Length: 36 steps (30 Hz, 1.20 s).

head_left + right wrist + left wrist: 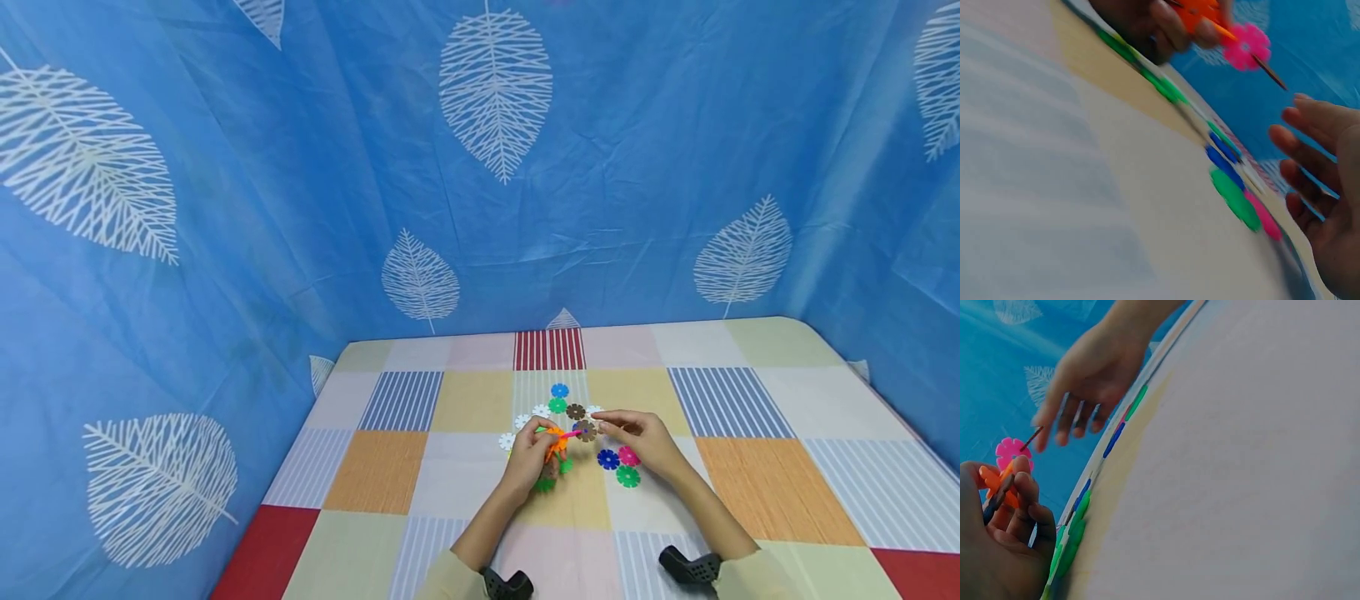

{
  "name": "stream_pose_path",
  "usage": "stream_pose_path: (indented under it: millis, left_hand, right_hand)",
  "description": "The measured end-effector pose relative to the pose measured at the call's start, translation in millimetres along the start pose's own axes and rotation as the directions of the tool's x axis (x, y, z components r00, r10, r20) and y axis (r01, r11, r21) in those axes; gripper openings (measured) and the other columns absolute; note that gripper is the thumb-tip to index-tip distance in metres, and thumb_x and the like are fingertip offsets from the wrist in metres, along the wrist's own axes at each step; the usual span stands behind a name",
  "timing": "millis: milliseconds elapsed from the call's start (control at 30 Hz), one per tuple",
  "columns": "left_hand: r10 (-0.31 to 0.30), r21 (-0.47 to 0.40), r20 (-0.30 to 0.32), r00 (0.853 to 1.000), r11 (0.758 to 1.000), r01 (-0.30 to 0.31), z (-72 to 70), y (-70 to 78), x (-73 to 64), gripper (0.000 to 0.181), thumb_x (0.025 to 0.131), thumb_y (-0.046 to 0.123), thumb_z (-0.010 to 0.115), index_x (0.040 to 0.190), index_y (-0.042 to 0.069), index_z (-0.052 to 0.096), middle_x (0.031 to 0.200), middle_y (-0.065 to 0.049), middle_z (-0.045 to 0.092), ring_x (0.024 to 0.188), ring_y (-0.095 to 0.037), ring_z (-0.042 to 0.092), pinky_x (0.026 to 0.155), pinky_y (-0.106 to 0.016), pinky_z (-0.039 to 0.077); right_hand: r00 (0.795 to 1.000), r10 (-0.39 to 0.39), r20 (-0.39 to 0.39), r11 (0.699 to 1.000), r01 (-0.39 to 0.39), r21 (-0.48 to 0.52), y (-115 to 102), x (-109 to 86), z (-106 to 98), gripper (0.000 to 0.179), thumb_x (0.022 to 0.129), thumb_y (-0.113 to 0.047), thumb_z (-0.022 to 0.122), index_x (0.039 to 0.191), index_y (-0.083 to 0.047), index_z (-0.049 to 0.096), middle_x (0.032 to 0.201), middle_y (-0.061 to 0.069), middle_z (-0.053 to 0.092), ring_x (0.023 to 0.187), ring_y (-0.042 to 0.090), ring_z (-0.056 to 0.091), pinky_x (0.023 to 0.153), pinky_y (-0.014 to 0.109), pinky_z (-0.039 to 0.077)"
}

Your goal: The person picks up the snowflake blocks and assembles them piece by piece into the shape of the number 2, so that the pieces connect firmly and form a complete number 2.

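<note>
We're likely joining: left hand point(527, 460) clamped on orange piece point(557, 443); right hand point(645, 442), fingers apart, near brown disc point(1269, 72); next needs pinch.

Your head view: above tabletop point(450, 475), facing forward-down | your wrist views: close, low, across tabletop, sharing pink disc point(1005, 450)

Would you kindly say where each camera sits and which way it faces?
Head: on the head, facing forward and down at the patchwork cloth; left hand, right hand and forearms show.
Left wrist: on that wrist, looking low across the cloth; left hand lower left, right hand above.
Right wrist: on that wrist, looking likewise; right hand at right, left hand at top.
Both wrist views share pink flower-shaped disc and blue leaf-print curtain.
</note>
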<state>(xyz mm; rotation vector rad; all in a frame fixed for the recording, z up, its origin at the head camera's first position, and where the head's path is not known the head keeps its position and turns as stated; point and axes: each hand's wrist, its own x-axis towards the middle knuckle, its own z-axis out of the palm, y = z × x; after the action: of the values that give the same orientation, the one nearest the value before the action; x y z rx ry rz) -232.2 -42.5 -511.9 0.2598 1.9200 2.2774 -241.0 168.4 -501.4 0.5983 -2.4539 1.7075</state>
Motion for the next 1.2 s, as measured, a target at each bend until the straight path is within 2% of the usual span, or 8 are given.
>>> stream_pose_path:
  millis: [167,267,400,567,733,900,1033,1200]
  left_hand:
    - [0.014,-0.019,-0.004,1.0,1.0,-0.014,-1.9,-0.9,1.6,0.008,0.087,0.005,0.047,0.093,0.002,0.049,0.056,-0.001,0.056,0.036,-0.007,0.043,0.034,-0.018,0.038]
    - [0.022,-0.033,0.008,1.0,0.999,-0.022,-3.1,0.0,2.4,0.008,0.089,0.005,0.045,0.095,0.0,0.049,0.056,-0.002,0.056,0.036,-0.007,0.043,0.035,-0.018,0.039]
    - [0.028,-0.043,0.031,0.999,0.999,-0.027,-3.2,3.1,2.5,0.009,0.091,0.003,0.043,0.098,-0.002,0.047,0.057,-0.002,0.055,0.037,-0.007,0.044,0.036,-0.018,0.039]
    - [0.032,-0.047,0.044,0.998,0.998,-0.03,-1.1,15.6,-3.2,0.009,0.092,-0.001,0.042,0.098,-0.004,0.047,0.058,-0.004,0.055,0.039,-0.007,0.044,0.037,-0.019,0.04]
    - [0.051,-0.068,0.032,0.998,0.996,-0.049,0.9,24.3,-8.9,0.01,0.092,-0.001,0.042,0.099,-0.007,0.046,0.059,-0.004,0.056,0.039,-0.007,0.045,0.038,-0.018,0.041]
    - [0.064,-0.071,0.014,0.998,0.996,-0.062,0.1,23.3,-9.0,0.016,0.093,-0.001,0.041,0.105,-0.011,0.043,0.061,-0.006,0.056,0.04,-0.006,0.045,0.039,-0.018,0.041]
    - [0.049,-0.054,0.015,0.999,0.997,-0.048,-0.1,23.5,-8.6,0.017,0.093,-0.001,0.04,0.107,-0.01,0.042,0.063,-0.008,0.055,0.041,-0.006,0.045,0.04,-0.018,0.041]
    - [0.059,-0.04,0.033,0.998,0.998,-0.057,0.1,23.7,-8.1,0.018,0.093,-0.001,0.039,0.107,-0.012,0.04,0.063,-0.007,0.054,0.042,-0.006,0.045,0.041,-0.019,0.041]
  right_hand:
    - [0.994,0.038,0.105,0.992,-0.024,-0.126,21,-4.9,-16,0.026,0.081,-0.018,0.071,0.105,-0.007,0.07,0.093,0.003,0.064,0.077,0.01,0.05,0.064,0.022,0.045]
    - [0.984,-0.024,0.176,0.983,0.055,-0.175,27,-4.6,-19,0.029,0.075,-0.024,0.076,0.101,-0.012,0.072,0.091,-0.004,0.063,0.081,0.009,0.048,0.067,0.024,0.042]
    - [0.973,-0.107,0.205,0.966,0.151,-0.212,27,-3.3,-18,0.028,0.071,-0.026,0.079,0.096,-0.015,0.073,0.09,-0.007,0.062,0.084,0.01,0.046,0.069,0.026,0.038]
    - [0.979,-0.03,0.202,0.98,0.069,-0.189,26,-2.4,-18,0.021,0.073,-0.024,0.078,0.089,-0.014,0.07,0.084,-0.005,0.062,0.079,0.011,0.047,0.067,0.025,0.04]
    - [0.993,0.051,0.104,0.997,-0.044,-0.068,22,-0.3,-16,0.016,0.076,-0.016,0.076,0.084,-0.009,0.063,0.075,0.0,0.058,0.068,0.011,0.052,0.06,0.023,0.045]
    - [0.998,-0.045,-0.035,0.997,0.047,0.054,10,1.4,-8,0.013,0.078,-0.001,0.071,0.084,-0.003,0.061,0.074,0.007,0.062,0.065,0.015,0.058,0.055,0.025,0.049]
    - [0.994,-0.1,-0.037,0.985,0.105,0.134,-9,0.9,-1,0.012,0.079,0.007,0.067,0.086,0.005,0.057,0.074,0.019,0.062,0.064,0.03,0.061,0.051,0.032,0.051]
    - [0.996,-0.083,-0.041,0.986,0.088,0.141,-24,-0.2,3,0.012,0.079,0.007,0.066,0.086,0.008,0.057,0.075,0.023,0.061,0.064,0.036,0.06,0.051,0.035,0.052]
